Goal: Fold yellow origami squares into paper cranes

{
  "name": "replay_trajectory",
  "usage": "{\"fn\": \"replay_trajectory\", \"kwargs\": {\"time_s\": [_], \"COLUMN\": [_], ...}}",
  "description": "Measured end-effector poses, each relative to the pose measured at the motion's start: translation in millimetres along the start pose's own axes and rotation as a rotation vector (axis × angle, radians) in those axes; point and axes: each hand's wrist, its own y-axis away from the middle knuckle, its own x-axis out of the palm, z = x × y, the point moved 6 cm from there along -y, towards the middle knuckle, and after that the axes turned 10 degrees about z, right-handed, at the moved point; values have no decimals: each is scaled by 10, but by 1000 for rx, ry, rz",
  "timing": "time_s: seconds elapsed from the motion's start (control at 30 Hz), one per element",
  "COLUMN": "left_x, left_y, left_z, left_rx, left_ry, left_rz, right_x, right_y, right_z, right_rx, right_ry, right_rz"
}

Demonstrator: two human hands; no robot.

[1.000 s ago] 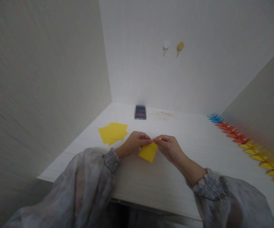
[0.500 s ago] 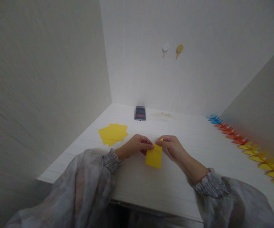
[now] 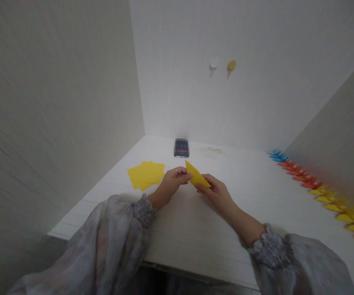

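Observation:
A folded yellow sheet of paper (image 3: 197, 176) is held up between my two hands, its outline now a slanted triangle. My left hand (image 3: 173, 182) pinches its left edge between thumb and fingers. On the lower right corner, my right hand (image 3: 215, 189) grips it, thumb in front and fingers behind. To the left of my left hand, several flat yellow sheets (image 3: 146, 174) lie in a loose, fanned pile on the white table (image 3: 195, 241).
Against the back wall sits a phone (image 3: 181, 147), its screen blurred. Folded paper cranes in blue (image 3: 277, 155), orange (image 3: 299, 172) and yellow (image 3: 345, 213) line the right side. Two hooks, one white (image 3: 213, 65) and one yellow (image 3: 231, 66), are on the back wall.
The yellow paper has been lifted and turned from an upright rectangle into a slanted triangular shape. My left hand moved slightly left and up; my right hand shifted to the paper's lower right corner.

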Motion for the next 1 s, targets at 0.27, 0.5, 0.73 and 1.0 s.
{"fn": "replay_trajectory", "kwargs": {"time_s": [0.27,0.5,0.73,1.0], "left_x": [118,135,86,39], "left_y": [44,51,44,23], "left_z": [-50,10,43,98], "left_rx": [-22,-131,-135,-147], "left_ry": [202,280,212,88], "left_rz": [125,135,97,42], "right_x": [-146,-142,-211,-120], "right_y": [132,177,136,13], "right_z": [248,300,246,-103], "right_rx": [-394,-502,-451,80], "right_ry": [526,671,410,-297], "right_rz": [-57,-67,-116,-129]}}
